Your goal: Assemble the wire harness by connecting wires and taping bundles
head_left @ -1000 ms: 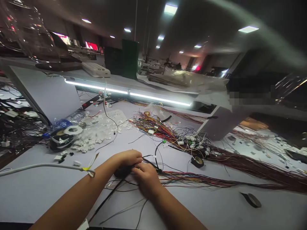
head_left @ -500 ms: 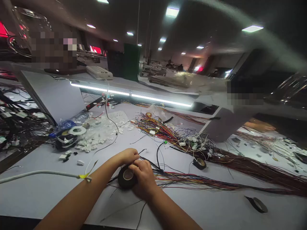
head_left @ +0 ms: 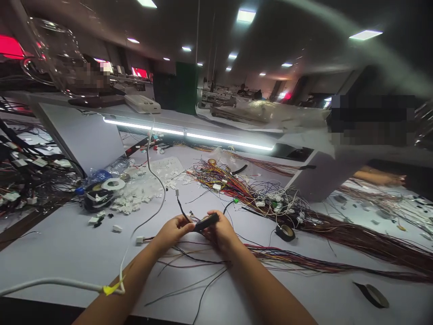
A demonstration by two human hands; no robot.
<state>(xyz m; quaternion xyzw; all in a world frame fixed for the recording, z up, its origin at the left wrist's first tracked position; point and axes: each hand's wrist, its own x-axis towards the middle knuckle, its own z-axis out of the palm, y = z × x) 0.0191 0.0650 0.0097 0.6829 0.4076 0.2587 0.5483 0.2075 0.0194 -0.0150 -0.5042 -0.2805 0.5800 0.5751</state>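
Both hands meet over the near middle of the white table [head_left: 61, 243]: the left hand [head_left: 171, 232] pinches thin black wires [head_left: 192, 257], and the right hand [head_left: 221, 230] grips a black tape roll [head_left: 206, 221] edge-on. A coloured wire bundle [head_left: 304, 262] trails right, with another tape roll [head_left: 284, 232] just beyond.

My bench is a pale grey table [head_left: 61, 243] filling the lower frame. At centre left lie scattered white connectors [head_left: 142, 192] beside stacked tape rolls [head_left: 101, 194]. A tangle of coloured wires [head_left: 250, 189] crosses the middle toward the right edge, with 1 small tape roll [head_left: 284, 232] beside it and another tape roll [head_left: 374, 294] at lower right.
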